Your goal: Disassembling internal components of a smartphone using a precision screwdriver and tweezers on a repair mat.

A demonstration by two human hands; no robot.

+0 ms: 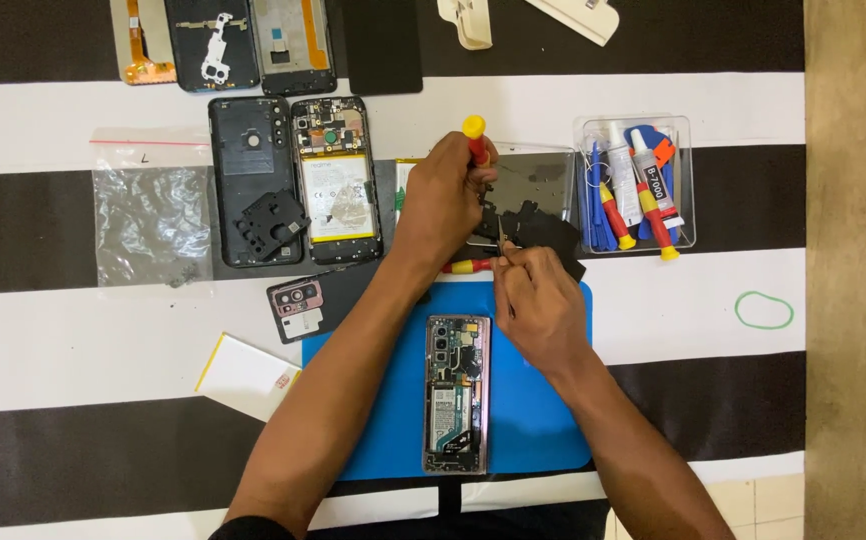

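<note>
My left hand (443, 200) grips a screwdriver (474, 135) with a red handle and a yellow cap, held upright over a pile of small black phone parts (543, 228). These lie on a grey back panel (538, 172). My right hand (538, 305) is just below the pile, its fingers pinched on a thin metal tool (502, 250) that looks like tweezers. A second red and yellow screwdriver (465, 266) lies between my hands. Under my right wrist an opened phone (456, 395) with bare boards lies on a blue mat (538, 425).
A clear box (688, 180) of glue tubes and pry tools stands at the right. Further left are two opened phones (293, 180), a plastic bag (153, 220), a camera cover piece (298, 305) and a white card (246, 375). A green rubber band (763, 310) lies far right.
</note>
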